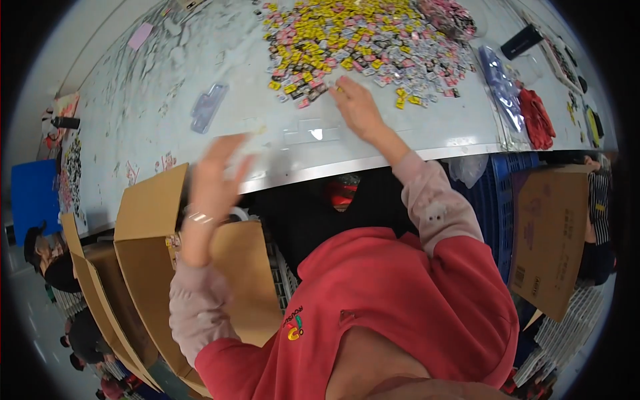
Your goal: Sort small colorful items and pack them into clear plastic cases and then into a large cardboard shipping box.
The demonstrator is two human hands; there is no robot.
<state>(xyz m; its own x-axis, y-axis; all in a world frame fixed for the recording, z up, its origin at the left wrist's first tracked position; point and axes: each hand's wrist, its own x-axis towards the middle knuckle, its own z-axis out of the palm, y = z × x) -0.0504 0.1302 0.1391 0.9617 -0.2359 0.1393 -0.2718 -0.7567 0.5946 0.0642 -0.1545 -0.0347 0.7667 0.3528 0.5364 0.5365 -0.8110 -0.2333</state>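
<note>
The right hand (357, 107) is reaching flat across the counter (153, 113), grip wide, fingertips touching the near edge of one heap of small packets (363, 43), too many to count. The left hand (215, 177) is hovering blurred above one open cardboard box (150, 213); its grip I cannot tell.

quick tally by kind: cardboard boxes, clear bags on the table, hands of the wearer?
Cardboard boxes: 2, an open one at the left and one at the right
Clear bags: 2, a small one and a long one
Hands: 2, left hand, right hand
Total: 6
</note>
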